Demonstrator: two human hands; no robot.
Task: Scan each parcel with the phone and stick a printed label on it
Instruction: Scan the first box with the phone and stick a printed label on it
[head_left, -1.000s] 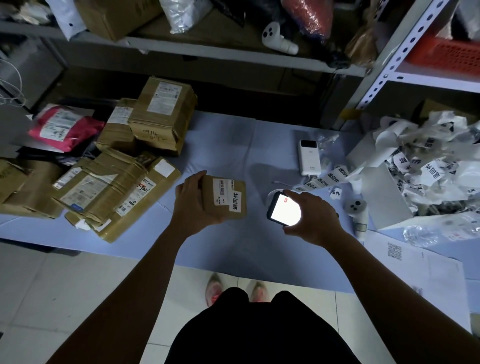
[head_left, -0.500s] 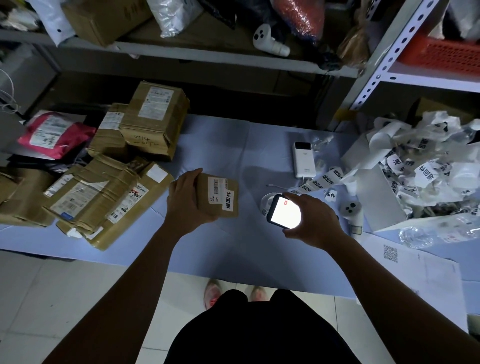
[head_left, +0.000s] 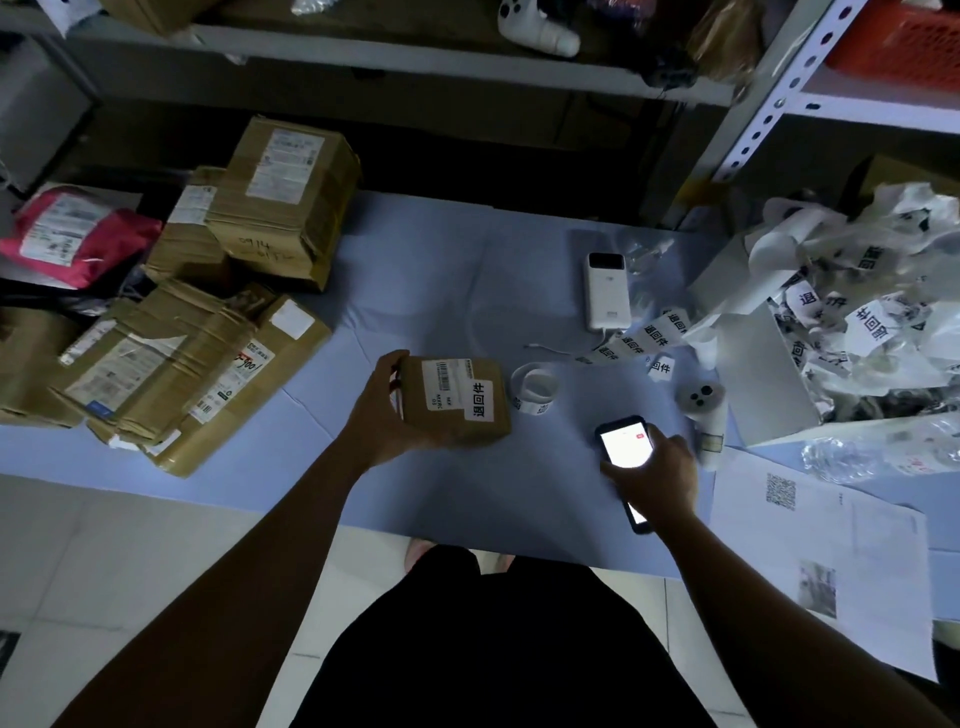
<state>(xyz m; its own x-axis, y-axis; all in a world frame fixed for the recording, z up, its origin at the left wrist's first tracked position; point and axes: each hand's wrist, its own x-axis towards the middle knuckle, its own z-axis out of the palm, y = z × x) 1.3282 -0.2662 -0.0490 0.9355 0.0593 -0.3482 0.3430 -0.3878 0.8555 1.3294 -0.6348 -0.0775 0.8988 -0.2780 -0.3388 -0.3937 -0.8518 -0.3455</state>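
The left grip (head_left: 387, 415) holds the small brown cardboard parcel (head_left: 457, 410), which already bears a white printed label, low at the blue counter (head_left: 467, 270); the right grip (head_left: 657, 470) clasps the lit black phone (head_left: 623, 441) apart from it; mixing this parcel into unscanned stock risks duplicate labelling.

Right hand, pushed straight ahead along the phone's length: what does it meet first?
Likely the strip of printed labels, then the white power bank behind it. The right hand and phone may sit above them; height is unclear.
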